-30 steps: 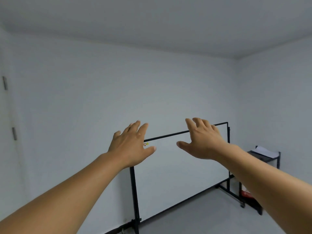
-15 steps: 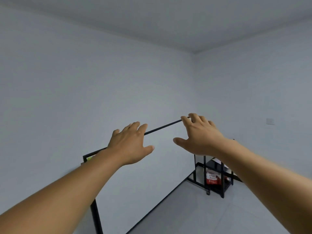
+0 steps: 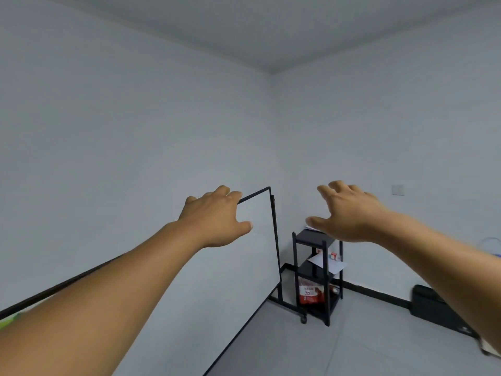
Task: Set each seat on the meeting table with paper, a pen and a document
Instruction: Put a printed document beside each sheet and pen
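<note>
Both my arms reach forward in mid-air, palms down, holding nothing. My left hand (image 3: 217, 217) has relaxed fingers and hovers in front of the whiteboard's top edge. My right hand (image 3: 349, 213) is spread and hovers above a black shelf cart (image 3: 325, 278) in the room's corner. White sheets of paper (image 3: 329, 263) lie on the cart's middle shelf, and more paper shows on its top shelf, partly hidden by my right thumb. No meeting table, pen or seat is in view.
A black-framed whiteboard on a wheeled stand (image 3: 275, 240) runs along the left wall. A red bag (image 3: 310, 293) sits on the cart's bottom shelf. A black case (image 3: 433, 308) lies on the floor by the right wall. The grey floor stretches ahead.
The view has swung right: the whiteboard slid to the left and the corner cart came toward the centre. Both hands stayed raised and empty, now slightly further apart.
</note>
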